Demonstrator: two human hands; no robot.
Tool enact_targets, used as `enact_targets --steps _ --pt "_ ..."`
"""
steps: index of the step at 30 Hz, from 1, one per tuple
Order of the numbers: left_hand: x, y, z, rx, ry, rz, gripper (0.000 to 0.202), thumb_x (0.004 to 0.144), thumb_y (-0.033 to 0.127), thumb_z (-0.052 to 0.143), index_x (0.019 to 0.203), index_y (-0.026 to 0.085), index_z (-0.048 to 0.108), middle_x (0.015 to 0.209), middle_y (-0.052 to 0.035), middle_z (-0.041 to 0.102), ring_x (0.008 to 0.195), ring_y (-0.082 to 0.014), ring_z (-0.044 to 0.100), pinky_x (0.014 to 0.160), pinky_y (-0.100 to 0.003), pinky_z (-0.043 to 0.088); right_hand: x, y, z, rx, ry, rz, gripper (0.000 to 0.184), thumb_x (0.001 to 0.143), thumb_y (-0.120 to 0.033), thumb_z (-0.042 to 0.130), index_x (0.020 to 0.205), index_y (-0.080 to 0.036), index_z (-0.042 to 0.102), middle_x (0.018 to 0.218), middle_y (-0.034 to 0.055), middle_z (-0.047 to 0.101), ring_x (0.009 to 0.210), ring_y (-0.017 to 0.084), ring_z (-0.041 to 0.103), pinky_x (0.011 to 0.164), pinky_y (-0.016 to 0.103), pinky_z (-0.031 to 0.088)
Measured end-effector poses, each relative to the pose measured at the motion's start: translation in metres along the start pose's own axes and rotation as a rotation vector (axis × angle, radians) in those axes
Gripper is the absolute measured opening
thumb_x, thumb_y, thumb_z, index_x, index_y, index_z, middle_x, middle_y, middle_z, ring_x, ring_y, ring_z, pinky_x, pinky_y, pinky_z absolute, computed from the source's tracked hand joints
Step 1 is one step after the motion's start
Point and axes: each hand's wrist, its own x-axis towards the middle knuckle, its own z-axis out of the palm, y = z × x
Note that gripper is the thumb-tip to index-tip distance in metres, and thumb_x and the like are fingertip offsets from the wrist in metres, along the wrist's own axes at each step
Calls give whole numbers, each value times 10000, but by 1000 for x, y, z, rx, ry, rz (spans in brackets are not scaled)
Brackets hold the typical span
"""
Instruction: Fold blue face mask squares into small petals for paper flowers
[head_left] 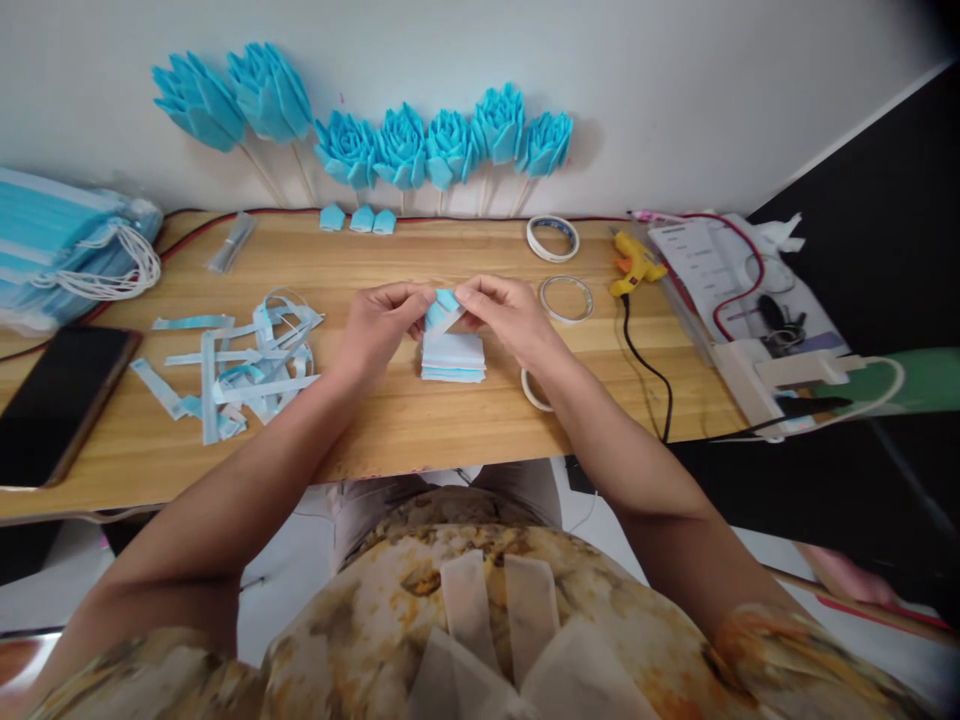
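Note:
Between my two hands is a small piece of light-blue mask fabric (444,312), partly folded, with a paler flap along its lower side. My left hand (385,318) pinches its left edge between thumb and fingers. On the other side, my right hand (501,310) grips the upper right corner the same way. Just below the held piece, a neat stack of cut white and blue fabric squares (452,357) lies on the wooden table (390,430). Three small folded blue petals (362,218) sit at the table's back edge.
Blue fabric flowers on sticks (401,145) lean against the wall. Fabric scraps (255,365) and a phone (64,400) lie left, near bagged masks (67,245). Tape rolls (553,238), a yellow glue gun (634,262) with its cord, and a power strip (750,385) are right.

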Motion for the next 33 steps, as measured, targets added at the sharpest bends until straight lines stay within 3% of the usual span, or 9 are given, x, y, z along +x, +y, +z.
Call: enact_targets --steps 12,22,27,33 --pt "-2 5 1 -25 -30 33 312 766 438 782 624 174 692 578 0 605 542 -105 515 553 -250 445 2 4 -1 -17 -27 -37 298 782 -476 756 779 -194 660 705 -22 617 664 113 528 657 269 477" --pt "1 -1 1 -22 -14 55 245 749 392 787 674 171 710 582 16 616 527 -87 514 539 -223 449 -5 -1 1 -147 -102 -3 318 826 -488 720 772 -183 645 711 -18 616 680 114 540 627 256 403" --pt "0 -1 2 -36 -40 62 236 781 378 751 678 172 701 588 13 620 527 -86 530 538 -224 447 -1 2 2 -41 22 -54 262 812 -417 704 736 -192 594 675 -31 575 644 107 506 620 261 408" --pt "-3 0 2 5 -157 -35 167 737 325 771 762 168 721 639 17 649 538 -84 535 550 -230 435 4 2 -3 -74 116 -132 257 829 -416 676 727 -195 592 644 -49 503 618 88 429 591 251 346"
